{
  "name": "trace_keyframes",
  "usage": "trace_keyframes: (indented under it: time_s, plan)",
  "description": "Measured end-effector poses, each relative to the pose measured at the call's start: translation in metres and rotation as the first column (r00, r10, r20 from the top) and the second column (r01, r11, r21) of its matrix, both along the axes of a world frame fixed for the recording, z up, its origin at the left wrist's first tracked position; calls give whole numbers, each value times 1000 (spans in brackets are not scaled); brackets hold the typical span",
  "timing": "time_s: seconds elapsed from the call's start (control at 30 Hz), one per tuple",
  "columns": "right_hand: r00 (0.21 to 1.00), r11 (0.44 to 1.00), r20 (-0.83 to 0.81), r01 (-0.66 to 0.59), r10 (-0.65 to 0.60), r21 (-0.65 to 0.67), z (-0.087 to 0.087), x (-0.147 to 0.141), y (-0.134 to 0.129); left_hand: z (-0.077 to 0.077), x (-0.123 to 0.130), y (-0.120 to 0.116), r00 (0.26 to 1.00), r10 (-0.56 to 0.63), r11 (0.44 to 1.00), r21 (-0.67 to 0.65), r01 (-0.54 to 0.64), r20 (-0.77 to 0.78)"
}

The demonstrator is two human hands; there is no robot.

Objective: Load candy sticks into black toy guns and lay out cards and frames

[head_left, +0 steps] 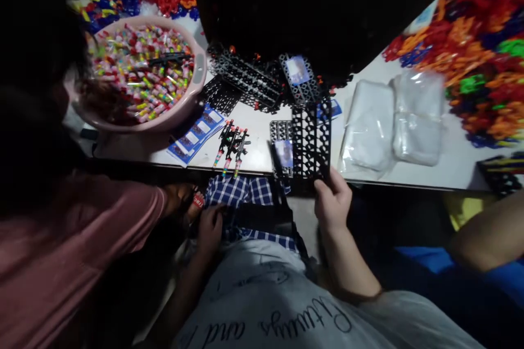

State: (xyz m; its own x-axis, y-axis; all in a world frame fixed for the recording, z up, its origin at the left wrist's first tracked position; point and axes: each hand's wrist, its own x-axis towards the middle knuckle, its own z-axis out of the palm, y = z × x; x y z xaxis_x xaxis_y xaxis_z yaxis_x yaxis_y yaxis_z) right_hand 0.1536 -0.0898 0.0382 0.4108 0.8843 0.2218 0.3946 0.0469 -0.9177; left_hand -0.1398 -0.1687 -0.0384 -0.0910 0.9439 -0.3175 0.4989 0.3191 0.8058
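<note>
Printed shirt (286, 311) aside, right hand (332, 203) pinches the lattice panel (311, 139) at its six-o'clock edge (light, stiff, probably snappable plastic), left hand (209, 229) curled at nine o'clock, grip unclear.

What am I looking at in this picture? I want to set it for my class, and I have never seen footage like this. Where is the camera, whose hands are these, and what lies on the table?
The one picture comes from a camera worn on a person's head, looking down at their own lap and hands. Their right hand grips a black lattice panel at the table edge. Their left hand rests in the lap on checked blue cloth; whether it holds anything is unclear. On the table lie more black panels, a pink basin of small colourful wrapped pieces, blue cards, clear plastic bags and heaps of bright plastic parts. A person in a pink sleeve sits at the left.
</note>
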Motion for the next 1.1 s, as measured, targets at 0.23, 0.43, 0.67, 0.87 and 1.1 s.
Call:
trace_keyframes:
  time_s: [0.23,0.43,0.67,0.87,1.1]
  plan:
    - [905,971,421,-147,56,187,-7,-51,-43,48,98,37,758,-137,960,-104,261,637]
    - [981,989,162,-84,103,-123,-42,-26,-63,56,137,75,877,-89,988,-67,136,472]
    - [916,939,-389,-49,-93,-340,-53,36,-4,38,156,126,842,-537,805,270,528,-44]
    - [986,946,-156,0,-54,-323,-60,69,34,28,138,148,570,-613,631,96,770,-547]
    - [998,916,48,-24,48,-401,-67,57,68,27,106,144,556,-546,650,102,753,-627]
